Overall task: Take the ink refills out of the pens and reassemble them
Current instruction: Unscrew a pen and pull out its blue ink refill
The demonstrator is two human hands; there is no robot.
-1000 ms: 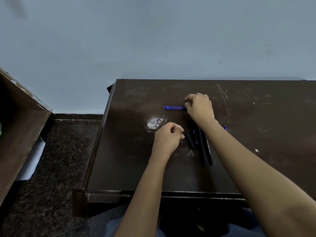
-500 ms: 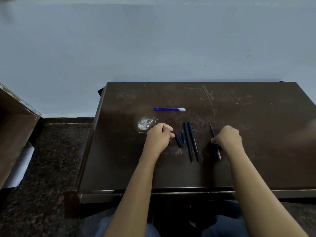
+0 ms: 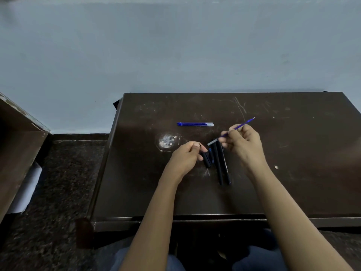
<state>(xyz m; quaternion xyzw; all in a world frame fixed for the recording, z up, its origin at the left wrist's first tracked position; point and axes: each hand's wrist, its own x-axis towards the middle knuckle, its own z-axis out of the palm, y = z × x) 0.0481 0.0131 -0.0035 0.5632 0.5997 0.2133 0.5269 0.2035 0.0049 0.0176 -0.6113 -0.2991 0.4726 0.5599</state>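
My right hand (image 3: 243, 146) pinches a thin blue ink refill (image 3: 241, 126) and holds it slanted above the table, tip up and to the right, pale end low and left. Under it two long black pen barrels (image 3: 221, 169) lie side by side. A short black cap (image 3: 206, 160) and a small blue piece (image 3: 211, 153) lie just left of them. My left hand (image 3: 185, 156) rests on the table with curled fingers, its thumb and forefinger closed on a small dark pen part right at the cap's top end. Two more blue refills (image 3: 194, 124) lie together farther back.
The dark wooden table (image 3: 293, 192) stands against a pale blue wall and has a worn white spot (image 3: 167, 142) left of my left hand. A brown wooden cabinet (image 3: 17, 149) and a white sheet (image 3: 25, 190) stand on the dark speckled floor to the left.
My right hand left the refills at the back, took hold of a single refill at the right of the barrels, and has lifted it over them. My left hand has hardly moved.
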